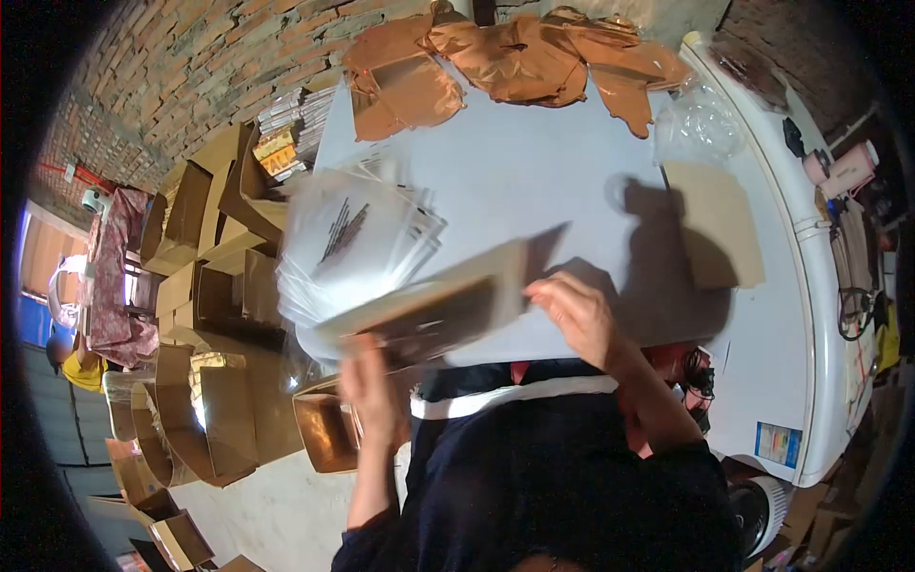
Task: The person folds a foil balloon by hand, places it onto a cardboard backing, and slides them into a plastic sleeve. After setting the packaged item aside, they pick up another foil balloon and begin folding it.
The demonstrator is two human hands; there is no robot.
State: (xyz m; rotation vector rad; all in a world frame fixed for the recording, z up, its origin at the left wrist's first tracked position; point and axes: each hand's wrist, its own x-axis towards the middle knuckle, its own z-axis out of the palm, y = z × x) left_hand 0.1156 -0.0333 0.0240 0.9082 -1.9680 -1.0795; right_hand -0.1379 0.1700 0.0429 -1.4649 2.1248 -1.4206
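Observation:
A flat tan-and-dark cardboard piece point(429, 305), blurred by motion, is held tilted above the front edge of the white table point(534, 181). My left hand point(370, 386) grips its lower left end, the fingers partly smeared. At the other end, the thumb and fingers of my right hand point(579, 319) pinch its corner. Just beyond my left hand lies a fanned pile of clear plastic sleeves point(357, 234) with black print. What is on the dark face of the cardboard is too blurred to make out.
Crumpled brown wrapping point(515, 62) lies along the table's back. Clear plastic point(701, 124) and a tan cardboard sheet point(710, 224) are at the right, near a white appliance point(791, 238). Open cardboard boxes point(224, 286) crowd the left side. A fan point(758, 510) stands at lower right.

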